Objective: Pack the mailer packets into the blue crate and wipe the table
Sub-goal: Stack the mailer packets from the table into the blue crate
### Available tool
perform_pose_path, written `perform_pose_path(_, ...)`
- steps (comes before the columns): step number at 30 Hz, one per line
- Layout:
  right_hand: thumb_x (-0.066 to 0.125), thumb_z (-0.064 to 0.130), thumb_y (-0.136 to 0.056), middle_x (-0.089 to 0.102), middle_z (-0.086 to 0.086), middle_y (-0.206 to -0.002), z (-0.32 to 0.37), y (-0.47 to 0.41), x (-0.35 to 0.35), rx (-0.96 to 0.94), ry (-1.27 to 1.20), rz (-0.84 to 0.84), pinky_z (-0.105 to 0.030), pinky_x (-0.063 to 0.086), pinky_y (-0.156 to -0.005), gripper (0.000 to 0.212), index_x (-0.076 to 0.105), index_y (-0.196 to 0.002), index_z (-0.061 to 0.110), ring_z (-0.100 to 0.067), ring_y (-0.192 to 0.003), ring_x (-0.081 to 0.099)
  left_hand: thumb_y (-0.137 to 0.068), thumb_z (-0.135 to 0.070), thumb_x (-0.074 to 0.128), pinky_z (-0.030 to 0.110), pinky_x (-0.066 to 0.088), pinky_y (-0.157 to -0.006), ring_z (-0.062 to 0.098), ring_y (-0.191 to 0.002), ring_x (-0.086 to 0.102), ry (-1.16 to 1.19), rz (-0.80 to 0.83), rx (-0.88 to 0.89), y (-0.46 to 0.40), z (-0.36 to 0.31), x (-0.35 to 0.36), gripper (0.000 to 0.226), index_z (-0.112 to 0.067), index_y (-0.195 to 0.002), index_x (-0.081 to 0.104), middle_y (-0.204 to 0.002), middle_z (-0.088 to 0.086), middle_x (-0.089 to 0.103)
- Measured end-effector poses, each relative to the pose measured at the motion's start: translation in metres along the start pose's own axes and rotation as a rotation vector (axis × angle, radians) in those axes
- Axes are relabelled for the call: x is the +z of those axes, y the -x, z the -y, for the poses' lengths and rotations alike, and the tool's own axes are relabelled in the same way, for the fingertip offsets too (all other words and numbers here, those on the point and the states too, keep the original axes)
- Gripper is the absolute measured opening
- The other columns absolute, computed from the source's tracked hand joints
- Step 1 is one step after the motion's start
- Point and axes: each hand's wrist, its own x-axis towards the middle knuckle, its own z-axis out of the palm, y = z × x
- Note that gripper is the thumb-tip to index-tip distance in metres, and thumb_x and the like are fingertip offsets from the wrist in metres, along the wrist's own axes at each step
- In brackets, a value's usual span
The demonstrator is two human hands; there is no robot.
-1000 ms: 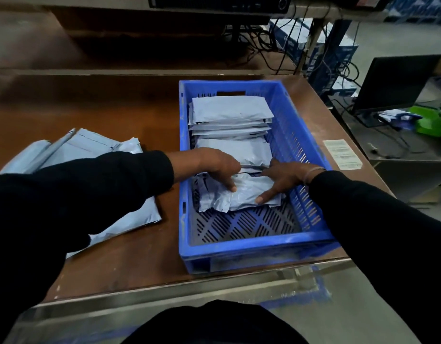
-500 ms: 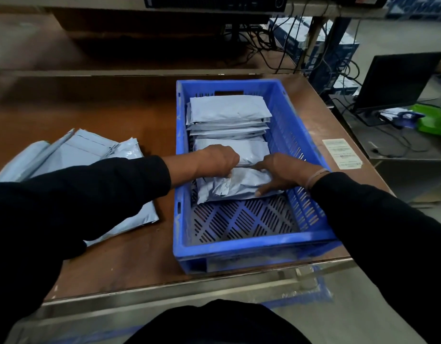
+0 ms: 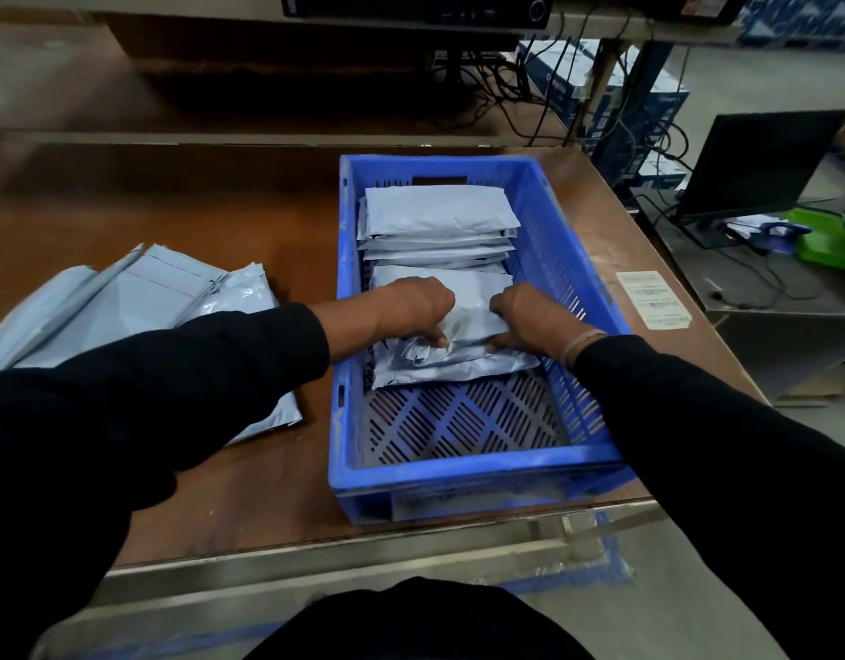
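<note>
Left hand [image 3: 413, 309] and right hand [image 3: 530, 316] gripped grey mailer packet [image 3: 463, 345] from either side, fingers curled; packet lay between and beneath hands inside blue crate [image 3: 458, 473].

Both hands [image 3: 413, 307] [image 3: 530, 316] on a grey mailer packet [image 3: 458, 354] inside the blue crate [image 3: 458, 473] on the brown table [image 3: 249, 216]

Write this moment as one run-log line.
left hand + right hand: pressing packet | in blue crate | pile still on table
</note>
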Motion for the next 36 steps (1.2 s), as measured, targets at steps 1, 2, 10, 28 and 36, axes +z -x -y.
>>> perform_pose_path(1, 0.081, 0.050, -0.074, 0.064, -0.016, -0.105, 0.001, 0.001, 0.000, 0.007, 0.001, 0.004, -0.031, 0.040, -0.067, 0.056, 0.063, -0.103, 0.006, -0.035, -0.097, 0.063, -0.092, -0.046, 0.072, 0.028, 0.039, -0.050, 0.012, -0.051, 0.046, 0.002, -0.003, 0.004, 0.002, -0.002, -0.001, 0.047, -0.016, -0.067, 0.045, -0.060, -0.001, 0.050)
perform_pose_path(2, 0.081, 0.052, -0.074, 0.064, -0.015, -0.103, 0.001, 0.002, -0.001, 0.013, -0.009, 0.006, -0.031, 0.041, -0.067, 0.057, 0.063, -0.102, 0.006, -0.035, -0.097, 0.062, -0.092, -0.046, 0.071, 0.029, 0.040, -0.053, 0.012, -0.052, 0.046, -0.003, -0.007, 0.009, 0.003, -0.002, -0.001, 0.047, -0.017, -0.068, 0.043, -0.062, -0.001, 0.049)
perform_pose_path(10, 0.089, 0.052, -0.063, 0.066, -0.011, -0.125, -0.001, 0.012, -0.032, 0.034, -0.076, 0.025, -0.040, 0.051, -0.095, 0.089, 0.057, -0.135, 0.011, -0.031, -0.115, 0.061, -0.086, -0.059, 0.072, 0.036, 0.049, -0.064, 0.025, -0.077, 0.059, -0.081, -0.092, 0.036, 0.020, 0.008, -0.008, 0.053, -0.013, -0.080, 0.047, -0.076, 0.002, 0.052)
perform_pose_path(28, 0.076, 0.007, -0.086, 0.074, -0.013, -0.101, 0.105, -0.023, -0.100, -0.160, -0.959, -0.205, -0.033, 0.061, -0.071, 0.026, 0.071, -0.112, 0.007, -0.021, -0.083, 0.075, -0.086, -0.039, 0.080, 0.027, 0.054, -0.072, -0.003, -0.077, 0.061, 0.758, -0.773, -0.120, 0.135, 0.134, 0.010, 0.032, -0.020, -0.110, 0.073, -0.091, -0.010, 0.070)
perform_pose_path(36, 0.075, 0.011, -0.088, 0.075, -0.014, -0.090, 0.211, -0.065, -0.102, -0.189, -0.979, -0.062, -0.031, 0.062, -0.068, 0.026, 0.068, -0.111, 0.002, -0.015, -0.074, 0.073, -0.094, -0.033, 0.072, 0.032, 0.057, -0.067, 0.016, -0.080, 0.072, 1.004, -0.758, -0.374, 0.193, 0.215, 0.075, 0.025, -0.014, -0.111, 0.073, -0.095, 0.002, 0.075)
